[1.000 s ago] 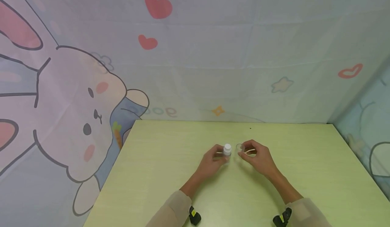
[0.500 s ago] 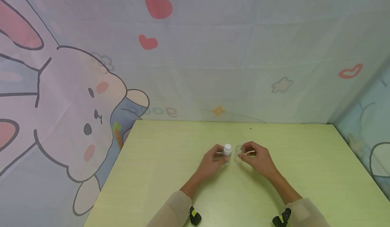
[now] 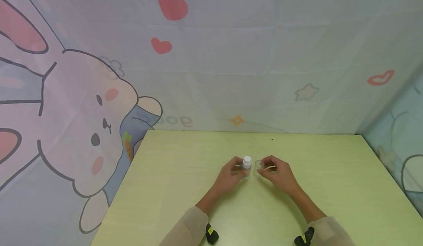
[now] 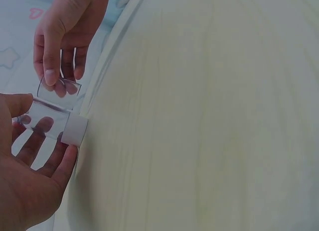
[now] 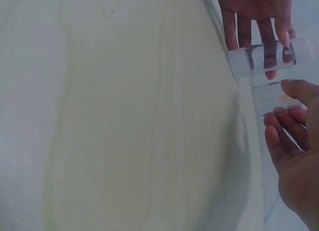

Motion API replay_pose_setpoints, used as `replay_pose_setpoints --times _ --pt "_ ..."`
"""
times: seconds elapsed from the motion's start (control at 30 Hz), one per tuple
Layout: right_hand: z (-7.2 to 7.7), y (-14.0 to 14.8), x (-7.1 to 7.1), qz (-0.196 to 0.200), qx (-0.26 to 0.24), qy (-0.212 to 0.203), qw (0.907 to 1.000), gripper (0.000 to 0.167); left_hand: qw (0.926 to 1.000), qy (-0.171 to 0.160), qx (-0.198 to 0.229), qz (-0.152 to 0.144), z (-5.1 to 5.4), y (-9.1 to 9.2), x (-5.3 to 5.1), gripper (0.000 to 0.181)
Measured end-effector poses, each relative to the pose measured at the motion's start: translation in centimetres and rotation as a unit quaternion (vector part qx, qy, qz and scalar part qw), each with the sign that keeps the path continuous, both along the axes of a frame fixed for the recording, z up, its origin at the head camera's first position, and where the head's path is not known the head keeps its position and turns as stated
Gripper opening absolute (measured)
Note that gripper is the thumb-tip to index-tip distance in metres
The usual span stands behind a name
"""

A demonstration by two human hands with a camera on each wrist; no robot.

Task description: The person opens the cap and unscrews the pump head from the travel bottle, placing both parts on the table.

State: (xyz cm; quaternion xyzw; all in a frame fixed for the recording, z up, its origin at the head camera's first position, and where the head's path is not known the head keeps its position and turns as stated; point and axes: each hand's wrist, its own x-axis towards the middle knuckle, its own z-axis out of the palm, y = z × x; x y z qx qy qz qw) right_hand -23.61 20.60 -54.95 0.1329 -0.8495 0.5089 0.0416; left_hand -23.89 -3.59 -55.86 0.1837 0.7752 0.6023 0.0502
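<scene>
My left hand holds a small clear bottle with a white top, upright above the table. In the left wrist view its transparent body lies between the thumb and fingers, and a white band forms its lower end. Just to the right, my right hand pinches a clear, cup-shaped cap between thumb and fingers. The right wrist view shows this clear cap beside the bottle, with a narrow gap between them.
A pale yellow-green table lies under both hands. Behind it hangs a cloth backdrop with a rabbit and hearts printed on it. A tiny dark speck marks the table near its back edge.
My right hand has shifted slightly toward the front of the table, with the clear cap in it. My left hand and the bottle stay almost where they were.
</scene>
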Motion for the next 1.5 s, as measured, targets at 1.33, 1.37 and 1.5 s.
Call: replay_pose_setpoints --times 1.33,1.37,1.5 --pt "-1.3 -0.1 0.2 -0.004 0.010 0.009 0.9999 0.028 0.9999 0.011 0.002 -0.003 0.4 0.1 0.2 0.025" --pt "-1.3 -0.2 0.2 -0.003 0.009 0.010 0.9999 0.028 0.9999 0.010 0.000 -0.003 0.4 0.1 0.2 0.025" --pt "-1.3 -0.2 0.3 -0.002 0.012 0.013 0.9998 0.028 1.0000 0.006 -0.004 -0.001 0.4 0.1 0.2 0.025"
